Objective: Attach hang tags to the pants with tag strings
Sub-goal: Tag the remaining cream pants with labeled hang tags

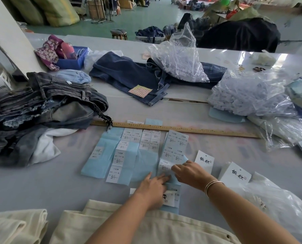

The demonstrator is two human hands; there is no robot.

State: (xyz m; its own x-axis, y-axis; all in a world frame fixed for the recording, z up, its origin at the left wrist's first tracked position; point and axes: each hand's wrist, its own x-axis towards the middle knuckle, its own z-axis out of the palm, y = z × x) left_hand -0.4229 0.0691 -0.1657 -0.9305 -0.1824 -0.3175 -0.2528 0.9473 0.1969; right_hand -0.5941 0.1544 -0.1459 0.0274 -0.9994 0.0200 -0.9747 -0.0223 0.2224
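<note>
we are at the near edge of the worktop point(217, 148), peeling a size sticker before any tag goes on the pants. our left hand point(151, 186) lies with fingers straight and together, pressing flat on the blue backing sheet point(143, 166) to hold it down. our right hand point(190, 173) pinches the lifted white sticker point(165, 166) at its near end, thumb and fingertips curled on the paper.

the sticker looks thin, light and limp, tacky on one side; we judge it will curl and stick to itself if we let it fold, so it wants holding by one corner only and peeling low and slow, with the backing sheet kept pinned.

the hang tags point(234, 175) lie just right of the hands, toward the near right corner: white cards with a punched hole at the top. they look stiff and light, easy to slide but fiddly to lift from flat; we would take one by an edge and leave the hole free for the string. another tag point(170, 195) sits partly under our left hand.

the cream pants point(111, 224) lie across the near edge, below our forearms: soft, heavy cloth that will drape, best gathered at the waistband. we cannot make out any tag strings for certain; the clear bags point(249, 95) toward the far right may hold them.
</note>
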